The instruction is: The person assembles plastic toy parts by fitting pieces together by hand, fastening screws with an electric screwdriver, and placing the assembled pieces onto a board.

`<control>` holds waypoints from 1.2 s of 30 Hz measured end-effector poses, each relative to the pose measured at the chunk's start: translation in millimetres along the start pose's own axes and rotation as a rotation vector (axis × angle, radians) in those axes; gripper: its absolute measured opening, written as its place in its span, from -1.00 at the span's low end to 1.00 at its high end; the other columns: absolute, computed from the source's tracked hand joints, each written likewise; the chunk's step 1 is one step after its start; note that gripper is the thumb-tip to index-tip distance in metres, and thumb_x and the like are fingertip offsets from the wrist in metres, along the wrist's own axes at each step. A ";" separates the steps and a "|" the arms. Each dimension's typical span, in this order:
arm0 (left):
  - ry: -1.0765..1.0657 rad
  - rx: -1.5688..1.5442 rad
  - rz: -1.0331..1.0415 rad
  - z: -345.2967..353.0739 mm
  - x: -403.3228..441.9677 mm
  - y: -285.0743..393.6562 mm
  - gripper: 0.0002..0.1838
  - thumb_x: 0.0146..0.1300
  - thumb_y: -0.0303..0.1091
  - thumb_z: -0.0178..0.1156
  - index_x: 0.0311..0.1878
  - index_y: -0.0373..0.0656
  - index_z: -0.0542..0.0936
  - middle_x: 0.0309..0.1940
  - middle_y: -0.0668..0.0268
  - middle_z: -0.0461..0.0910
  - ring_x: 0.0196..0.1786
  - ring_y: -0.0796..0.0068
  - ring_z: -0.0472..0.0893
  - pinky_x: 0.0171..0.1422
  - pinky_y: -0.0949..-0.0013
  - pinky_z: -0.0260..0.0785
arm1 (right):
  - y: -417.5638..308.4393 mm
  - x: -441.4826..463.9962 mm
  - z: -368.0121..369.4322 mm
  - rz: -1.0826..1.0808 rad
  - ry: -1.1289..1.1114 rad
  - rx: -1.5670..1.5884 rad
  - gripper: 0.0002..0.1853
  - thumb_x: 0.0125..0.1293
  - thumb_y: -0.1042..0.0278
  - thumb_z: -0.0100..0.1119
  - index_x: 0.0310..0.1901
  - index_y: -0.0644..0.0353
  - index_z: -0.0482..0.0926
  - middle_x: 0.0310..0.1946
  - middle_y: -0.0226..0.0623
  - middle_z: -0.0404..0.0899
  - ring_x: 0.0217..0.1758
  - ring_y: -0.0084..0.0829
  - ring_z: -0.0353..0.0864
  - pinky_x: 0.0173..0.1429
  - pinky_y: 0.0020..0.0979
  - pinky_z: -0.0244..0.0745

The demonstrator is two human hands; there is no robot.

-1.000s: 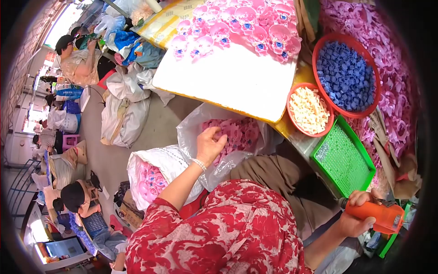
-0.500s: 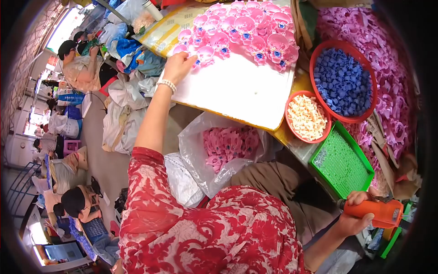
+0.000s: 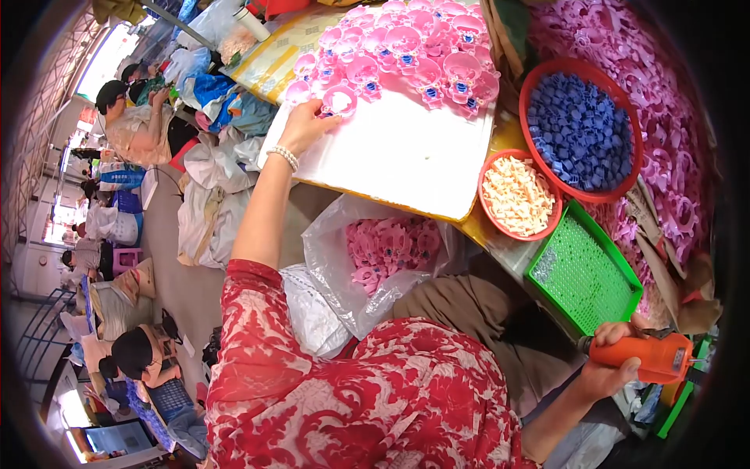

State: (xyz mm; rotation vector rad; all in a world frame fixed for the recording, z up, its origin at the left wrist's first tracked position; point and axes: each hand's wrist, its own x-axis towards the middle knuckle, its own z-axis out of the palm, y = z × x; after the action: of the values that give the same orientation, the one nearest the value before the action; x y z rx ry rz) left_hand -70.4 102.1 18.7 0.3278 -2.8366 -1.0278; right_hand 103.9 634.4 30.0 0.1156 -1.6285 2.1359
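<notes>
My left hand, with a beaded bracelet on its wrist, reaches over a white board. Its fingers are closed at the lower edge of a pink plastic part, round with a ring-like opening. Beyond it, many similar pink parts with small blue pieces are spread over the far half of the board. Down at the right, my right hand is wrapped around an orange electric screwdriver, its bit pointing right, away from the board.
Right of the board stand a red bowl of blue pieces, a smaller red bowl of cream pieces and a green tray with tiny screws. A plastic bag of pink parts is below. Several people sit at left.
My left hand has come slightly nearer along with the pink part at its fingertips. The view has shifted a little; my right hand keeps its hold on the screwdriver.
</notes>
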 end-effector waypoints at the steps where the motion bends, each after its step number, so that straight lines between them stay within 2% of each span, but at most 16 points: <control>1: -0.002 0.000 0.001 0.7 -0.7 0.1 -0.71 -0.01 -0.24 0.34 -0.38 -0.28 0.55 -0.59 0.28 0.55 -0.48 0.54 0.53 -0.37 0.41 0.34 | 0.0 -0.4 1.4 -0.005 0.009 -0.014 -0.19 0.14 -0.24 0.18 0.09 0.42 0.24 -0.48 -0.28 0.37 -0.48 -0.50 0.33 -0.34 -0.48 0.31; 4: 0.039 0.053 0.098 3.8 -1.3 -2.8 -0.68 -0.07 -0.25 0.36 -0.34 -0.30 0.56 -0.49 0.24 0.58 -0.41 0.45 0.56 -0.29 0.37 0.38 | 0.7 -0.8 1.7 -0.005 0.011 -0.013 -0.19 0.13 -0.24 0.18 0.09 0.42 0.25 -0.48 -0.28 0.36 -0.49 -0.49 0.33 -0.34 -0.48 0.31; 6: 0.158 0.170 0.242 10.0 -1.4 -8.5 -0.63 -0.05 -0.29 0.35 -0.19 -0.29 0.55 -0.40 0.33 0.58 -0.43 0.61 0.53 -0.30 0.49 0.37 | 0.5 -1.1 0.0 0.001 0.003 0.001 -0.19 0.14 -0.24 0.18 0.08 0.42 0.25 -0.48 -0.28 0.36 -0.49 -0.49 0.32 -0.34 -0.49 0.31; 13: 0.336 0.264 0.381 30.1 -4.9 -11.5 -0.55 -0.07 -0.33 0.32 -0.05 -0.28 0.53 -0.32 0.28 0.59 -0.38 0.60 0.55 -0.27 0.49 0.40 | 0.7 -1.5 0.0 0.017 -0.010 -0.025 -0.24 0.18 -0.22 0.12 0.10 0.37 0.22 -0.48 -0.30 0.34 -0.46 -0.50 0.30 -0.30 -0.47 0.26; 15: 0.200 0.142 0.191 28.7 -6.6 -7.7 -0.40 -0.05 -0.25 0.24 0.11 -0.32 0.46 0.02 0.00 0.53 0.10 0.15 0.52 0.22 0.32 0.30 | 2.5 -3.6 -0.9 0.007 0.024 -0.010 -0.25 0.19 -0.20 0.12 0.11 0.37 0.23 -0.47 -0.30 0.35 -0.45 -0.50 0.30 -0.29 -0.47 0.26; 16: 0.181 -0.043 0.192 35.3 1.7 -31.8 -0.45 -0.02 -0.31 0.23 0.09 -0.34 0.47 -0.07 0.10 0.58 -0.05 0.31 0.57 0.06 0.36 0.39 | 3.3 -3.6 -1.2 -0.005 0.050 0.000 -0.26 0.19 -0.19 0.11 0.11 0.37 0.23 -0.46 -0.29 0.35 -0.44 -0.49 0.29 -0.29 -0.47 0.26; 17: 0.108 -0.201 0.034 32.4 -16.9 2.3 -0.49 0.03 -0.40 0.20 0.10 -0.35 0.46 -0.21 0.27 0.58 -0.24 0.51 0.53 -0.19 0.43 0.41 | 5.8 -4.1 -13.8 0.028 -0.035 0.063 -0.30 0.21 -0.14 0.10 0.13 0.35 0.23 -0.41 -0.27 0.36 -0.39 -0.46 0.30 -0.27 -0.44 0.26; 18: 0.126 -0.387 0.113 36.2 -19.8 1.9 -0.50 0.06 -0.46 0.20 0.13 -0.29 0.44 -0.34 0.42 0.53 -0.39 0.65 0.44 -0.36 0.51 0.34 | 8.3 -5.8 -23.6 0.051 -0.063 0.147 -0.33 0.23 -0.10 0.08 0.15 0.30 0.22 -0.36 -0.24 0.36 -0.33 -0.43 0.29 -0.25 -0.41 0.26; 19: 0.086 -0.416 0.116 32.6 -22.7 9.1 -0.53 0.07 -0.43 0.25 0.11 -0.23 0.46 -0.37 0.43 0.55 -0.42 0.66 0.46 -0.37 0.53 0.34 | 8.7 -4.6 -32.0 0.100 -0.076 0.211 -0.34 0.23 -0.09 0.07 0.17 0.25 0.21 -0.32 -0.22 0.36 -0.31 -0.42 0.28 -0.25 -0.39 0.25; 20: 0.033 -0.426 0.057 29.2 -33.0 28.3 -0.60 0.10 -0.39 0.27 0.03 -0.21 0.49 -0.40 0.45 0.55 -0.45 0.69 0.46 -0.39 0.55 0.32 | 1.6 -1.4 -27.5 0.100 -0.083 0.107 -0.32 0.21 -0.10 0.09 0.18 0.24 0.19 -0.31 -0.21 0.36 -0.31 -0.42 0.27 -0.25 -0.39 0.25; 21: -0.015 -0.385 0.138 27.0 -31.9 23.4 -0.67 0.15 -0.36 0.24 -0.02 -0.21 0.49 -0.42 0.45 0.55 -0.46 0.68 0.46 -0.40 0.55 0.32 | 1.3 1.4 -31.3 0.114 -0.067 0.135 -0.31 0.21 -0.12 0.08 0.16 0.28 0.20 -0.32 -0.21 0.37 -0.32 -0.42 0.28 -0.23 -0.38 0.26; 24: -0.124 -0.819 -0.037 48.7 -69.3 66.5 -0.68 0.20 -0.42 0.12 0.02 -0.29 0.45 -0.30 0.33 0.54 -0.45 0.63 0.46 -0.40 0.60 0.31 | -13.0 18.4 -10.7 0.029 0.026 -0.102 -0.24 0.18 -0.21 0.10 0.12 0.37 0.23 -0.44 -0.27 0.37 -0.42 -0.42 0.34 -0.31 -0.38 0.31; 26: -0.365 -1.013 -0.063 60.3 -104.9 103.4 -0.58 0.13 -0.44 0.17 0.07 -0.34 0.41 -0.24 0.26 0.52 -0.43 0.60 0.47 -0.40 0.59 0.35 | -14.4 27.8 -12.0 0.000 0.048 -0.162 -0.21 0.15 -0.27 0.12 0.06 0.41 0.26 -0.48 -0.27 0.38 -0.50 -0.42 0.36 -0.41 -0.39 0.31; 30: -0.814 -1.134 -0.235 105.2 -159.5 138.5 -0.38 -0.03 -0.39 0.29 0.13 -0.39 0.34 -0.17 0.15 0.54 -0.52 0.52 0.54 -0.46 0.51 0.45 | -4.5 36.5 -9.2 -0.041 0.099 -0.202 -0.22 0.15 -0.27 0.11 0.03 0.40 0.28 -0.49 -0.25 0.40 -0.50 -0.40 0.38 -0.41 -0.41 0.32; 34: -1.179 -1.270 -0.465 151.3 -199.1 165.9 -0.43 0.01 -0.44 0.29 0.11 -0.37 0.34 -0.14 0.09 0.56 -0.49 0.47 0.60 -0.40 0.47 0.51 | 13.9 37.1 -10.7 -0.079 0.093 -0.201 -0.26 0.16 -0.25 0.10 0.02 0.38 0.29 -0.50 -0.25 0.42 -0.51 -0.40 0.41 -0.41 -0.42 0.34; 36: -1.276 -1.200 -0.502 167.4 -209.5 177.4 -0.50 0.08 -0.47 0.27 0.10 -0.32 0.36 -0.14 0.12 0.57 -0.44 0.47 0.61 -0.37 0.47 0.53 | 23.9 37.7 -14.3 -0.088 0.089 -0.180 -0.30 0.16 -0.22 0.10 0.01 0.35 0.31 -0.52 -0.26 0.42 -0.52 -0.40 0.42 -0.43 -0.42 0.34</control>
State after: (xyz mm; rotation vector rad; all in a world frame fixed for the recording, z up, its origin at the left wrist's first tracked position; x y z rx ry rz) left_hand 74.8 388.3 -1.0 0.2641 -1.9484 -3.7023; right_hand 63.5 654.2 16.7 0.0348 -1.7220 1.8931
